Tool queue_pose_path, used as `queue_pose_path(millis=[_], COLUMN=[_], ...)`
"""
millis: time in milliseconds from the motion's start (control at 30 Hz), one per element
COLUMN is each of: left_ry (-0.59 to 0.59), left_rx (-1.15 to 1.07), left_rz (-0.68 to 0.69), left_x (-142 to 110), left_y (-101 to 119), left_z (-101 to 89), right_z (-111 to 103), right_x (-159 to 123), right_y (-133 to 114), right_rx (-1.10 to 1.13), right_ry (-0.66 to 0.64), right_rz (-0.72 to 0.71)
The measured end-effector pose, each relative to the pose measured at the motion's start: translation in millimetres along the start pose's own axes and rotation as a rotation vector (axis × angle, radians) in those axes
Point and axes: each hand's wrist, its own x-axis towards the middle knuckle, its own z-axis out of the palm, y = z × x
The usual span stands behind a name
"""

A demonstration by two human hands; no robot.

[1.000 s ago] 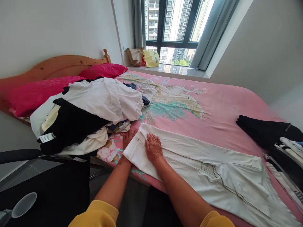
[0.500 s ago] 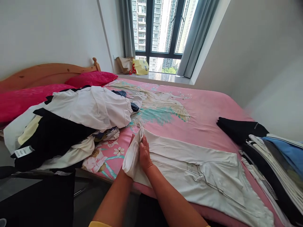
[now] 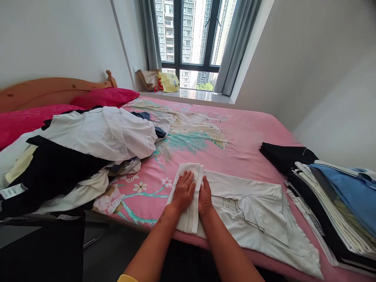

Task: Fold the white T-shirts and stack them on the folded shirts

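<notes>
White trousers (image 3: pixel 258 211) lie along the front edge of the bed, their waist end at the right and the leg end folded over at the left. My left hand (image 3: pixel 184 191) rests flat on the folded leg section, fingers stretched out. Beside the fold's right edge stands my right hand (image 3: pixel 205 197), on its side with the fingers straight and touching the cloth. Neither hand grips anything. Part of the fold is hidden under my left hand.
A loose heap of clothes, with a white shirt (image 3: pixel 102 131) on top, lies on the left of the bed. Folded clothes (image 3: pixel 331 203) are stacked at the right, near black folded cloth (image 3: pixel 289 157). Pink bedding (image 3: pixel 235 156) covers the bed; its front edge is close to my arms.
The leg end held upright between my hands is now laid over to the right, flat on the trousers. My left hand has moved on top of it. The view has shifted slightly right.
</notes>
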Motion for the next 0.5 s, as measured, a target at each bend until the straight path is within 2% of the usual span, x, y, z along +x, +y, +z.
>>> queue_pose_path(millis=[133,233,300,367,433,467,500], left_ry=[-0.093,-0.155,-0.164,-0.173,-0.191,-0.201,-0.200], left_rx=[0.123,0.203,0.221,0.222,0.211,0.204,0.201], left_rz=[0.041,0.031,0.030,0.029,0.031,0.038,0.042], left_x=[-7,-9,-10,-10,-10,-9,-8], left_y=[-1,2,3,3,3,4,6], left_z=[-0.4,3.4,5.1,5.4,4.5,3.6,2.5], right_z=[-9,-21,-26,-23,-12,-5,2], right_x=[9,29,43,54,57,56,54], right_y=[-23,-34,-38,-41,-39,-36,-31], right_rx=[-0.115,-0.397,-0.616,-0.842,-1.112,-1.271,-1.440], right_ry=[-0.037,-0.017,0.052,0.213,0.341,0.333,0.262], right_rz=[0.077,0.078,0.070,-0.046,-0.299,-0.426,-0.516])
